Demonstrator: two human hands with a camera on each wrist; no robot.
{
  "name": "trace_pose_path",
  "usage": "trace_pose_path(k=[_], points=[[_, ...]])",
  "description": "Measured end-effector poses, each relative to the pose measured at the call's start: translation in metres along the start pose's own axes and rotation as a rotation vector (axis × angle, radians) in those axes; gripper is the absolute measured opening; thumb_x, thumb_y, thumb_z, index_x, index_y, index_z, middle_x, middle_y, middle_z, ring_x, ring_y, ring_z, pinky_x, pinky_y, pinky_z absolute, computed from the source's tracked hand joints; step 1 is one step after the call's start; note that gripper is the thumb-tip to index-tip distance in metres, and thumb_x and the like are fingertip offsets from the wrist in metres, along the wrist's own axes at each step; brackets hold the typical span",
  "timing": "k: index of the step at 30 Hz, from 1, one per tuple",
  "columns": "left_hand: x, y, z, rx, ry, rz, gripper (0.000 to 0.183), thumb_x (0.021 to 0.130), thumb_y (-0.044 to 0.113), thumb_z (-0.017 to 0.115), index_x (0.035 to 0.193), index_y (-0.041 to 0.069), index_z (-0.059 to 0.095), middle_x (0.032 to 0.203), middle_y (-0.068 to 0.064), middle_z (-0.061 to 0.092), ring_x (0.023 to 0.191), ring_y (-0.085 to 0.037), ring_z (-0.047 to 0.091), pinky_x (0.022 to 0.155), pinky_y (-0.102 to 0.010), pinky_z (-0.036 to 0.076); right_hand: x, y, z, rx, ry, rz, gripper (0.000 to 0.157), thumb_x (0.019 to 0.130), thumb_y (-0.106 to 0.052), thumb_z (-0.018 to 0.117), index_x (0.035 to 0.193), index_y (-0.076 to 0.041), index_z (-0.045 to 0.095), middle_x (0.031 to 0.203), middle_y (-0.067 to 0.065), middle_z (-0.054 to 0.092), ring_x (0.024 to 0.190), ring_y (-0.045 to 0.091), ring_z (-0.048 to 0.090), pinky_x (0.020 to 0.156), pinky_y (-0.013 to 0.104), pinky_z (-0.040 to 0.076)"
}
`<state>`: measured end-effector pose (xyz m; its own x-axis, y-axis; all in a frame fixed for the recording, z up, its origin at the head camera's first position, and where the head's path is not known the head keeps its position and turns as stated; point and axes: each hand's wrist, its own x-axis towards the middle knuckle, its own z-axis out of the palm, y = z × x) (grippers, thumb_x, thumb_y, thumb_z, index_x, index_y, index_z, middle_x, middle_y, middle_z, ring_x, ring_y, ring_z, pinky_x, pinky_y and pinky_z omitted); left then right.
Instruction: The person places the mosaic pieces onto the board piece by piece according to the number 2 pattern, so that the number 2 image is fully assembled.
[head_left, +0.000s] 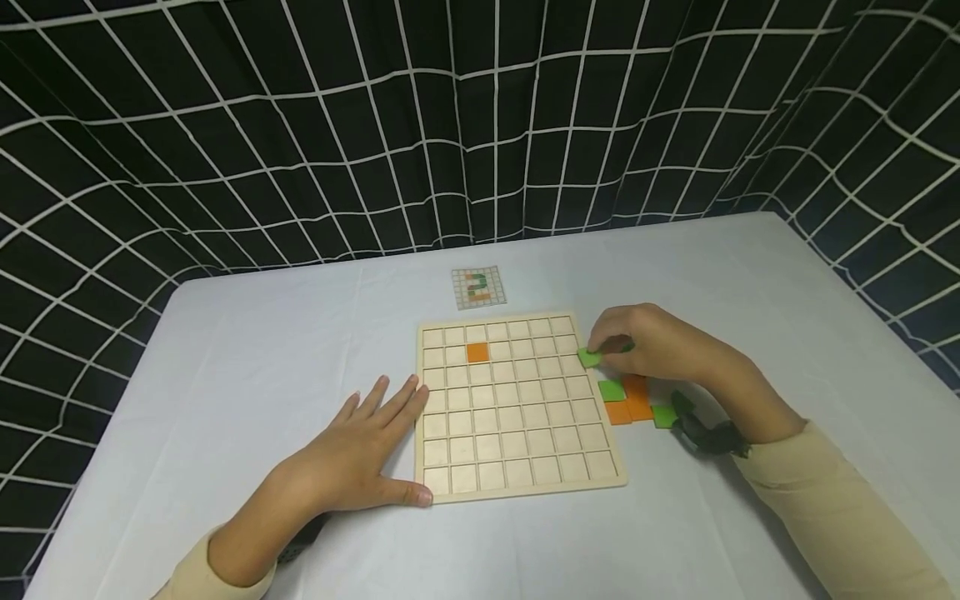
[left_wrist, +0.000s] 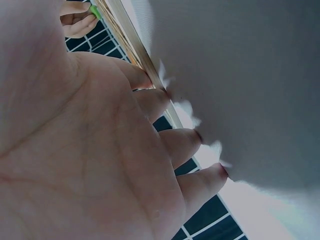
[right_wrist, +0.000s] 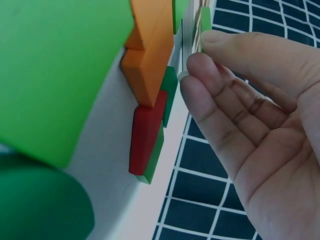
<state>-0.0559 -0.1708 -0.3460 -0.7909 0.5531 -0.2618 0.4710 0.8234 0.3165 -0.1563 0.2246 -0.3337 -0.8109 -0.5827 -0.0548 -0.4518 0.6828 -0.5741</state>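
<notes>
A square wooden grid board [head_left: 495,412] lies on the white table. One orange square tile [head_left: 477,352] sits in a cell of its second row from the top. My left hand [head_left: 352,454] rests at the board's left edge, fingers spread and straight, thumb at the lower left corner; its fingertips touch the edge in the left wrist view. Between thumb and fingers, my right hand [head_left: 652,342] pinches a green square tile [head_left: 589,357] at the board's upper right edge. In the right wrist view that green tile [right_wrist: 205,20] shows beyond the thumb tip.
Beside the board's right edge lie loose pieces: a green square [head_left: 611,391], orange tiles [head_left: 618,412] and another green tile [head_left: 663,417]. A red piece [right_wrist: 147,132] shows in the right wrist view. Behind the board lies a small pattern card [head_left: 478,287]. A dark grid curtain [head_left: 495,125] surrounds the table.
</notes>
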Motion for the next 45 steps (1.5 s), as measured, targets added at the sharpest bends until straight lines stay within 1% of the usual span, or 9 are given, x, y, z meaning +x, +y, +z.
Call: trace_pose_path(k=[4, 8, 13, 20, 26, 28, 34, 40, 45], points=[[-0.002, 0.000, -0.001, 0.002, 0.004, -0.001, 0.119, 0.077, 0.081, 0.058, 0.162, 0.009, 0.016, 0.167, -0.009, 0.011, 0.150, -0.043, 0.005, 0.114, -0.067, 0.012, 0.003, -0.003, 0.001, 0.004, 0.017, -0.005, 0.025, 0.079, 0.007, 0.079, 0.096, -0.012, 0.078, 0.094, -0.002, 0.069, 0.082, 0.014, 0.063, 0.077, 0.033, 0.056], [-0.003, -0.001, -0.002, -0.001, 0.013, 0.003, 0.118, 0.078, 0.081, 0.058, 0.161, 0.008, 0.016, 0.167, -0.010, 0.012, 0.150, -0.044, 0.006, 0.114, -0.067, 0.012, 0.007, -0.008, 0.001, 0.006, 0.017, -0.002, 0.025, 0.079, 0.008, 0.079, 0.093, -0.012, 0.079, 0.093, -0.002, 0.069, 0.080, 0.015, 0.062, 0.077, 0.032, 0.056], [-0.002, -0.001, -0.001, -0.005, 0.015, 0.003, 0.118, 0.078, 0.082, 0.057, 0.162, 0.009, 0.016, 0.167, -0.009, 0.012, 0.150, -0.044, 0.006, 0.114, -0.067, 0.012, 0.013, -0.012, 0.004, -0.024, 0.029, -0.010, 0.023, 0.079, 0.005, 0.081, 0.094, -0.012, 0.079, 0.093, -0.002, 0.069, 0.083, 0.017, 0.061, 0.080, 0.036, 0.056], [-0.001, 0.000, 0.000, -0.016, 0.004, 0.002, 0.118, 0.077, 0.081, 0.059, 0.162, 0.010, 0.016, 0.167, -0.008, 0.011, 0.150, -0.043, 0.005, 0.115, -0.066, 0.011, 0.022, -0.017, 0.009, -0.035, 0.064, -0.099, 0.020, 0.078, 0.007, 0.081, 0.091, -0.008, 0.078, 0.092, 0.000, 0.070, 0.086, 0.017, 0.063, 0.082, 0.037, 0.056], [-0.001, -0.001, 0.003, -0.013, -0.003, -0.002, 0.118, 0.077, 0.080, 0.060, 0.162, 0.012, 0.015, 0.167, -0.005, 0.009, 0.151, -0.041, 0.002, 0.116, -0.064, 0.010, 0.032, -0.028, 0.012, -0.014, 0.067, -0.052, 0.017, 0.080, 0.003, 0.082, 0.091, -0.010, 0.079, 0.093, -0.001, 0.071, 0.088, 0.017, 0.064, 0.084, 0.038, 0.055], [0.000, -0.001, 0.003, -0.010, -0.004, -0.005, 0.118, 0.077, 0.080, 0.061, 0.162, 0.013, 0.014, 0.167, -0.005, 0.008, 0.151, -0.040, 0.002, 0.116, -0.063, 0.010, 0.035, -0.030, 0.013, -0.003, 0.063, -0.039, 0.018, 0.080, 0.003, 0.081, 0.092, -0.010, 0.079, 0.095, -0.001, 0.071, 0.089, 0.018, 0.064, 0.086, 0.039, 0.055], [-0.001, -0.001, 0.002, -0.011, -0.001, -0.003, 0.118, 0.077, 0.079, 0.062, 0.162, 0.012, 0.015, 0.167, -0.006, 0.009, 0.151, -0.040, 0.002, 0.116, -0.064, 0.009, 0.045, -0.037, 0.018, 0.006, 0.046, -0.051, 0.016, 0.081, 0.003, 0.080, 0.091, -0.009, 0.080, 0.093, -0.002, 0.072, 0.089, 0.017, 0.064, 0.085, 0.039, 0.055], [-0.002, 0.000, 0.001, -0.016, -0.003, -0.007, 0.117, 0.078, 0.078, 0.062, 0.162, 0.012, 0.015, 0.167, -0.006, 0.010, 0.151, -0.041, 0.002, 0.116, -0.064, 0.009, 0.057, -0.048, 0.025, -0.033, 0.010, -0.044, 0.015, 0.081, 0.001, 0.081, 0.093, -0.008, 0.080, 0.095, -0.001, 0.072, 0.093, 0.017, 0.065, 0.088, 0.038, 0.054], [-0.002, 0.001, 0.000, -0.019, 0.003, 0.003, 0.117, 0.078, 0.079, 0.061, 0.162, 0.011, 0.016, 0.167, -0.008, 0.012, 0.150, -0.042, 0.005, 0.115, -0.065, 0.011, 0.066, -0.055, 0.030, -0.076, -0.011, -0.055, 0.014, 0.081, -0.001, 0.081, 0.094, -0.006, 0.079, 0.095, 0.000, 0.072, 0.092, 0.016, 0.066, 0.088, 0.036, 0.054]])
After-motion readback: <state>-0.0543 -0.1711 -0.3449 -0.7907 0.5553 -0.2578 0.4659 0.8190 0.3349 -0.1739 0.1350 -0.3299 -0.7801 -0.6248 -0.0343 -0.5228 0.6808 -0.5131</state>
